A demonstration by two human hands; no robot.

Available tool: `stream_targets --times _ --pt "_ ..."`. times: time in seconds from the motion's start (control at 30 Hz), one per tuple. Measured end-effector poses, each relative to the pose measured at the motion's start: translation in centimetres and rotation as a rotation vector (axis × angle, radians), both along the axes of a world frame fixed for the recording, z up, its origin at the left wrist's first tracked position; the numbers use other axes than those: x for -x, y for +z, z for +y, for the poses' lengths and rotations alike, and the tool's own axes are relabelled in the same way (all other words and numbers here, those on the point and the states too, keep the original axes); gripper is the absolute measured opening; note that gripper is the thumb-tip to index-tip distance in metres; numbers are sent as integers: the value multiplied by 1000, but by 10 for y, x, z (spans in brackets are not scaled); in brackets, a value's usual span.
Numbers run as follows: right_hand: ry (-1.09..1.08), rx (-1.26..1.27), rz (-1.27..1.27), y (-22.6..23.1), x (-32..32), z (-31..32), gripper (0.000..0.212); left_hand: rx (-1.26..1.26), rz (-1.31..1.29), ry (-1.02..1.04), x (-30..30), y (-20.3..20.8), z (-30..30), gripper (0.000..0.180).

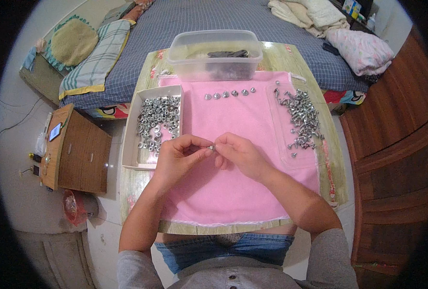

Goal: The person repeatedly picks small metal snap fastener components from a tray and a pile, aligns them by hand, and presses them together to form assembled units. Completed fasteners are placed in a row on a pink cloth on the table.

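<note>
My left hand (181, 153) and my right hand (243, 155) meet over the middle of the pink cloth (233, 192). Both pinch one small silvery metal fastener (211, 148) between their fingertips. It is too small and too covered to show whether a nut sits on a screw there. By my left hand, a white open box (126, 139) holds many loose metal nuts (158, 113). To the right, a clear shallow tray (285, 156) holds a heap of loose screws (303, 115). Beyond my hands, several screws fitted with nuts (225, 94) stand in a row.
A clear plastic tub (185, 67) with dark items inside stands at the table's far edge. Behind it is a bed (199, 19) with a checked blue cover. A wooden cabinet (84, 149) is on the left; brown wooden doors (387, 178) are on the right.
</note>
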State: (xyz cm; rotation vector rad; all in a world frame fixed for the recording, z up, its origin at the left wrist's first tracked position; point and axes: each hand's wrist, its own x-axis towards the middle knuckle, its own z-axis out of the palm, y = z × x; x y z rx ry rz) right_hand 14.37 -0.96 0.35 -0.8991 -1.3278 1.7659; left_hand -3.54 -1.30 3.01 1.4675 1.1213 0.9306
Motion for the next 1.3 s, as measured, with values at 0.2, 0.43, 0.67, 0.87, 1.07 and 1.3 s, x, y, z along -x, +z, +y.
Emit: stream_targets --times 0.2,0.43,0.67,0.87,1.07,1.3 --pt "20 -6 8 0 -1 -1 12 9 -29 5 -1 0 0 14" --pt "-10 -78 -30 -2 1 0 12 9 -30 14 -2 3 -1 12" --pt "11 -5 18 -1 0 0 12 0 -31 -1 -1 1 0 12" --pt "-2 -39 11 -1 1 -1 14 8 -44 -1 -1 0 0 12" --pt "44 0 23 -2 -2 1 18 -9 -15 -21 -1 1 0 13" --pt "51 -20 29 -1 -2 1 18 -8 8 -20 -1 3 -1 12"
